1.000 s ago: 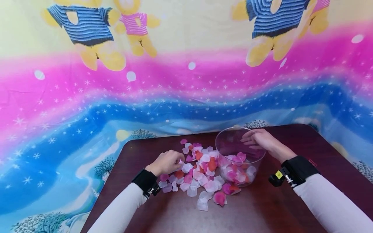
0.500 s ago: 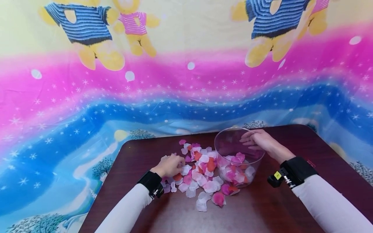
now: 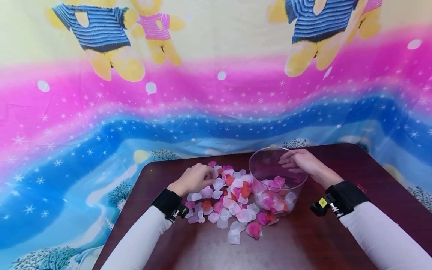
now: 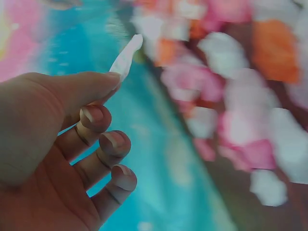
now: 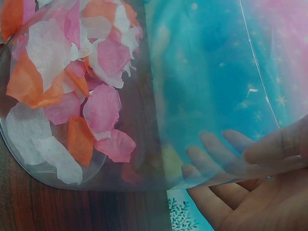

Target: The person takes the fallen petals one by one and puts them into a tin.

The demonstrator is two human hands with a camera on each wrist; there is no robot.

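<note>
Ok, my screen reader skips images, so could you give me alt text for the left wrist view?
The left hand pinches a white petal between thumb and forefinger, the other fingers curled. Behind it, blurred, lie loose pink, white and orange petals on a dark table.

No words, numbers or brand marks can be read anywhere in these views. The small yellow tag on the black wrist strap, just behind the right hand, is too small to make out.
</note>
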